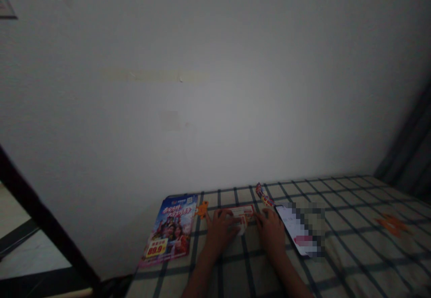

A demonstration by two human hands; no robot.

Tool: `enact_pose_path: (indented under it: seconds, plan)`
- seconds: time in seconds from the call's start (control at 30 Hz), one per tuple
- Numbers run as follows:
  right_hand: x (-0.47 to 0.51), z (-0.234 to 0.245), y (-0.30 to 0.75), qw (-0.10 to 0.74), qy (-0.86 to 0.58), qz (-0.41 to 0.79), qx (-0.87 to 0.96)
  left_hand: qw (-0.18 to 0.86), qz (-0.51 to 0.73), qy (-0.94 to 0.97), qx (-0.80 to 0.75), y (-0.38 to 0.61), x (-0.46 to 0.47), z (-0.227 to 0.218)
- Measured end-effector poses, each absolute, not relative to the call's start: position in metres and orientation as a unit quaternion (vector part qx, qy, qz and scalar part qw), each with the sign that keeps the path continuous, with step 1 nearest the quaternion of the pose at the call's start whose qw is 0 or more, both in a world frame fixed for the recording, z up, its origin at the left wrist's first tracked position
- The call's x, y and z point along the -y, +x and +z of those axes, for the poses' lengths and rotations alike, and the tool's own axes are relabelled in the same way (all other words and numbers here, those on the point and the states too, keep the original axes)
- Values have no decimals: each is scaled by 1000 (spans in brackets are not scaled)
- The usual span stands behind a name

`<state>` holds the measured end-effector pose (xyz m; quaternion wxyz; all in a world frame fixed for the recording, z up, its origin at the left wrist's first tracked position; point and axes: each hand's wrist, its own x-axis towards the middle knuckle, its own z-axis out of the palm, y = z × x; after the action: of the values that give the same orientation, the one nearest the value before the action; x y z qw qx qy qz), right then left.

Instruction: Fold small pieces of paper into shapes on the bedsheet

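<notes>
A small red-and-white printed paper [248,210] lies on the checked cloth between my hands, with a paler folded part near its lower edge. My left hand [220,227] is bent over its left side, the fingers reaching across the paper and pressing on it. At the right edge of the paper is my right hand [271,230], its fingers curled with the tips touching that edge. The fingers cover part of the paper, so its full shape is hidden.
A colourful leaflet [173,226] lies left, beside an orange cut-out figure [202,209]. A crumpled wrapper [264,195] sits behind my right hand. A phone [296,230], partly blurred, lies right. Another orange figure [392,224] is farther right. The wall [235,109] borders the checked cloth [336,199].
</notes>
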<state>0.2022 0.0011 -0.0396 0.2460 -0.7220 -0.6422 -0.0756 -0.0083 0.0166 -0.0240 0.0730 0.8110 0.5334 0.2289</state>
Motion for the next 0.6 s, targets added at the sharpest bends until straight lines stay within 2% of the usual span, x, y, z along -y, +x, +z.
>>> enact_pose_path:
  seconds: [0.3,0.47,0.6]
  plan:
    - [-7,-50,206,347,-614,-108,701,73,193,823,-529,-8,-13,-18]
    - [-2,-46,201,335,-535,-87,771,70,198,825,-525,-8,-12,-15]
    - [-1,-48,200,327,-534,-64,777,83,197,824,-524,-8,-11,-12]
